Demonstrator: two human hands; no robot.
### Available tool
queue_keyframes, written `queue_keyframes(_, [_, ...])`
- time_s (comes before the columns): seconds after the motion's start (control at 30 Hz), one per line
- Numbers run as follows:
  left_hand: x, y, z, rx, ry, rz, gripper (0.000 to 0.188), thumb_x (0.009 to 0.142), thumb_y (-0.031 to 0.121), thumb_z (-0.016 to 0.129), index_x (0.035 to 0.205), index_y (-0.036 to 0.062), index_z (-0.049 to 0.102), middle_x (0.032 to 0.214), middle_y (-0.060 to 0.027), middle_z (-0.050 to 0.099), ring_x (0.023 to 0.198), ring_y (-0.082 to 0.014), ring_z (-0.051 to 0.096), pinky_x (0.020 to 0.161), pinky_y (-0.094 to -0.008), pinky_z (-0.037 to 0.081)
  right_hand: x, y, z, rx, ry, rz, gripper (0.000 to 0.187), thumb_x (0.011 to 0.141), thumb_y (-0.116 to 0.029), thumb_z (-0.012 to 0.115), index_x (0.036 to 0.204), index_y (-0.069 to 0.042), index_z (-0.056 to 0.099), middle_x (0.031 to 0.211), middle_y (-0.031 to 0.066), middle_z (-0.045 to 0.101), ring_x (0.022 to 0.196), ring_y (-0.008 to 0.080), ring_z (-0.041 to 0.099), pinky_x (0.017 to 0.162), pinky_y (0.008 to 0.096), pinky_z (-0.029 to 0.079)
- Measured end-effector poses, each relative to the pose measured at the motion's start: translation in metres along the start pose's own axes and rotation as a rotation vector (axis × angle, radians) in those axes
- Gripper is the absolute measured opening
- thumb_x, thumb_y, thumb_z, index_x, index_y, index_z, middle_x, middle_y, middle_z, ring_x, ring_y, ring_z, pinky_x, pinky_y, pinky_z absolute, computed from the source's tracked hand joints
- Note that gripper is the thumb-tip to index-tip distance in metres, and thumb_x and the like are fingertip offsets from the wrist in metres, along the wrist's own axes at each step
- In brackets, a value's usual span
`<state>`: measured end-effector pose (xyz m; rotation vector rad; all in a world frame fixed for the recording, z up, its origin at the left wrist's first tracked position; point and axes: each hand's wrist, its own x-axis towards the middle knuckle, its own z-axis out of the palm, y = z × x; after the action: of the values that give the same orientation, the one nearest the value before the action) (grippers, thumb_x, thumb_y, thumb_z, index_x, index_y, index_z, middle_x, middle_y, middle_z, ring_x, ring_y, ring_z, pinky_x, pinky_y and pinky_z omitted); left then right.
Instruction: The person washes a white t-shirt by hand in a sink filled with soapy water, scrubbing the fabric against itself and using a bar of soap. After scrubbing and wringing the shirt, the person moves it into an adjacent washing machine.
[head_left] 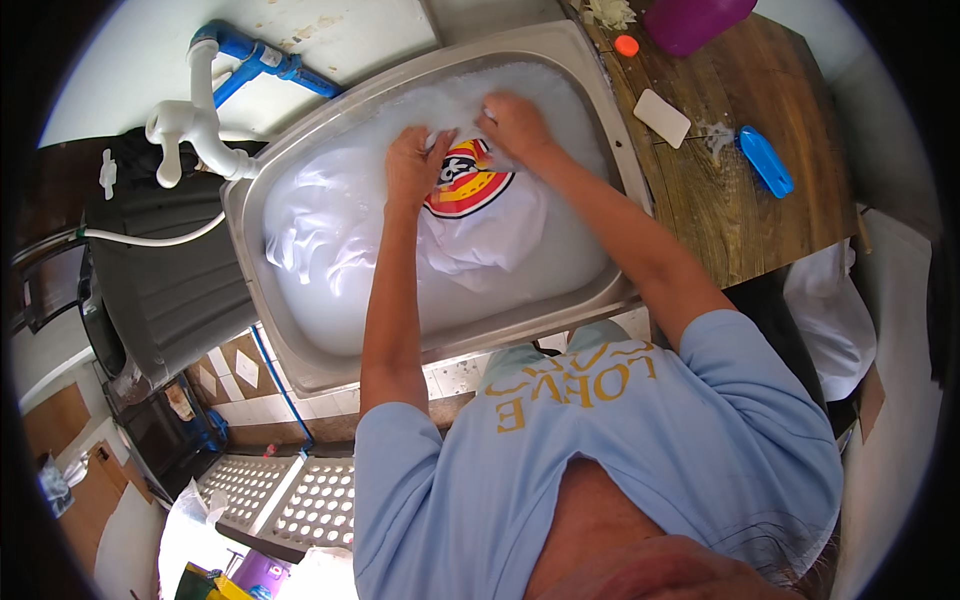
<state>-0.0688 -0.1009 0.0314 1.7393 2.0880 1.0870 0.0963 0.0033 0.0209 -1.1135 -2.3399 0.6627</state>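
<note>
A white garment point(480, 235) with a round red, yellow and black print lies partly sunk in cloudy, soapy water. It floats in a wide metal sink point(625, 160). Left of the print, my left hand point(410, 165) is closed on the cloth, thumb and fingers pinching its wet fabric. My right hand point(515, 125) is closed as well, gripping a bunched part of the same garment just beyond the print. Between the hands the printed area is pulled up above the water. More of the white cloth spreads out to the left, and its lower parts are hidden in the suds.
A white tap point(190, 130) on blue pipe point(265, 60) juts over the sink's left rim. On the wooden counter point(740, 225) to the right lie a white soap bar point(661, 118), a blue brush point(766, 162), an orange cap point(626, 46) and a purple container point(690, 22).
</note>
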Motion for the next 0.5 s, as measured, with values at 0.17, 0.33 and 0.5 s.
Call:
queue_keyframes(0.17, [-0.011, -0.046, 0.019, 0.091, -0.081, -0.18, 0.02, 0.084, 0.024, 0.065, 0.085, 0.004, 0.066, 0.082, -0.0172, 0.065, 0.076, -0.0301, 0.063, 0.068, -0.0351, 0.05, 0.004, 0.024, 0.028, 0.154, -0.061, 0.071, 0.021, 0.078, -0.022, 0.065, 0.092, -0.006, 0.061, 0.087, 0.019, 0.061, 0.078, 0.0362, 0.061, 0.074, 0.0446, 0.048])
queue_keyframes(0.33, [0.028, 0.017, -0.019, -1.277, -0.03, -0.469, 0.036, 0.094, 0.034, 0.053, 0.089, 0.0018, 0.067, 0.088, -0.008, 0.066, 0.084, -0.0195, 0.063, 0.078, -0.0338, 0.051, 0.026, 0.003, -0.017, 1.868, -0.303, 0.948, 0.032, 0.081, -0.032, 0.068, 0.102, -0.008, 0.061, 0.101, 0.0051, 0.064, 0.091, 0.0227, 0.063, 0.087, 0.0385, 0.05])
queue_keyframes(0.5, [0.026, 0.116, 0.023, -0.936, 0.029, -0.023, 0.036, 0.087, 0.036, 0.06, 0.075, 0.002, 0.063, 0.079, -0.0088, 0.065, 0.068, -0.0168, 0.059, 0.063, -0.0296, 0.047, 0.004, -0.016, 0.015, 1.571, -0.148, 0.287, 0.041, 0.086, -0.027, 0.062, 0.119, -0.006, 0.055, 0.118, 0.0057, 0.059, 0.11, 0.0148, 0.055, 0.096, 0.0302, 0.043])
